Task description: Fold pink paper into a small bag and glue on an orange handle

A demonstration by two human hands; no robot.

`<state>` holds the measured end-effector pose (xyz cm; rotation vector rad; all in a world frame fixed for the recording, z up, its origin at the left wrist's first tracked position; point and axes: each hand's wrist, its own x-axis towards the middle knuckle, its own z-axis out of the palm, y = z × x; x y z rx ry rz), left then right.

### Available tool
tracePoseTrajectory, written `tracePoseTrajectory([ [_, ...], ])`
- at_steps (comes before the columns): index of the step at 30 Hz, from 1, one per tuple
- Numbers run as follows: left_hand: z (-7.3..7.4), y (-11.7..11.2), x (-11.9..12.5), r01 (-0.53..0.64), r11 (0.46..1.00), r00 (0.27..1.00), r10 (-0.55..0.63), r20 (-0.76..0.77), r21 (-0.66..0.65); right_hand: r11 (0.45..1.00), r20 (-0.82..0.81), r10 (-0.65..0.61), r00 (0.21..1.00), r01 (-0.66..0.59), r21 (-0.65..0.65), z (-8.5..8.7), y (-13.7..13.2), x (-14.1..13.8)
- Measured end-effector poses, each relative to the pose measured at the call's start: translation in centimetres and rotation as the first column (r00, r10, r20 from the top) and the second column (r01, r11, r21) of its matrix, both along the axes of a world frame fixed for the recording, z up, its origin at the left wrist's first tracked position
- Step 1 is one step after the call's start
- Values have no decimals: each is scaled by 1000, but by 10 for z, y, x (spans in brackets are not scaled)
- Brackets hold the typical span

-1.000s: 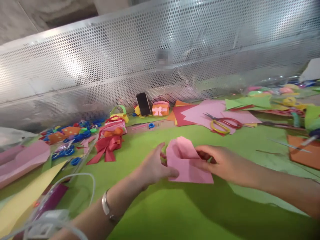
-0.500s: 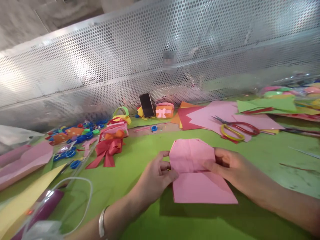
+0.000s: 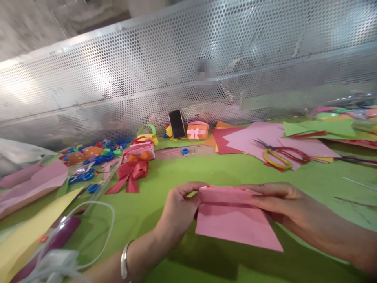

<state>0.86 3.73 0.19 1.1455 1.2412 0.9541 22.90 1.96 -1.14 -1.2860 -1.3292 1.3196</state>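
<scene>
A folded piece of pink paper (image 3: pixel 232 222) is held up above the green table between both hands. My left hand (image 3: pixel 181 210) pinches its upper left edge between thumb and fingers. On the other side my right hand (image 3: pixel 284 204) grips the upper right part, its thumb on the near face and the fingers behind. The paper's top part tilts away, so it shows as a narrow strip above a crease. The lower flap hangs toward me and casts a shadow on the table (image 3: pixel 165 169).
Scissors (image 3: pixel 287 154) lie on pink and red paper sheets at the right. A phone (image 3: pixel 177 124) leans at the back beside a small orange paper bag (image 3: pixel 197 131). Red paper bows (image 3: pixel 129 175), blue scissors (image 3: pixel 81 177) and a purple power strip (image 3: pixel 55 243) with white cable are left.
The pink paper has tilted, so its upper part now looks much narrower. Both hands have turned with it, keeping hold of its sides. The view has shifted slightly.
</scene>
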Motion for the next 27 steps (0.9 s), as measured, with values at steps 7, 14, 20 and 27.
tracePoseTrajectory([
  [7, 1, -2, -1, 26, 989, 980, 3, 199, -145, 994, 20, 108, 994, -108, -18, -2, 7, 2],
  [14, 0, -2, -4, 141, 985, 980, -124, 158, -101, 966, 259, 168, 951, -211, 151, 2, 7, 8],
  [20, -11, 2, -2, 13, 995, 998, -19, 65, 98, 996, 51, 61, 997, -64, 56, -5, 2, 9],
  [27, -7, -1, 3, -28, 969, 996, 6, 92, 246, 994, 93, 111, 989, -109, -27, -10, 4, -1],
])
